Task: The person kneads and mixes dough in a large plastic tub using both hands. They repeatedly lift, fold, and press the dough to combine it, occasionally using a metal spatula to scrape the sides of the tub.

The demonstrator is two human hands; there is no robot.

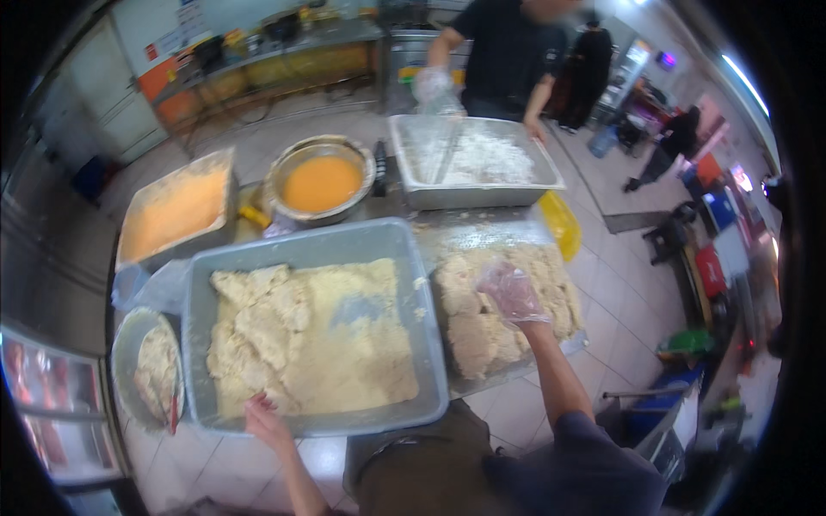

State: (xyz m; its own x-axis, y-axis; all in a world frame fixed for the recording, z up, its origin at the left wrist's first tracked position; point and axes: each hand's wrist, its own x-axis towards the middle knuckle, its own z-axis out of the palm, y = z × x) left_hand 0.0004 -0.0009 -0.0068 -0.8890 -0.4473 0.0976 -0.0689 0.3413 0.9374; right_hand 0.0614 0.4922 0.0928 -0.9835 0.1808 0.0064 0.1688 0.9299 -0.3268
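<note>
My right hand wears a clear plastic glove and is over breaded cutlets laid in rows on a metal surface. Whether its fingers grip a piece is not clear. At the near rim of a large grey plastic bin, my left hand has its fingers bent inward, with nothing visible in them. Coated pieces are heaped in the bin's left half. Pale yellow breading crumbs cover the right half, with a bare patch of the bottom showing.
Behind the bin stand an orange-powder tub, a bowl of orange liquid and a metal pan of white flour. A co-worker with a gloved hand stands behind the pan. A bowl with a red-handled utensil sits left. A yellow bag hangs right.
</note>
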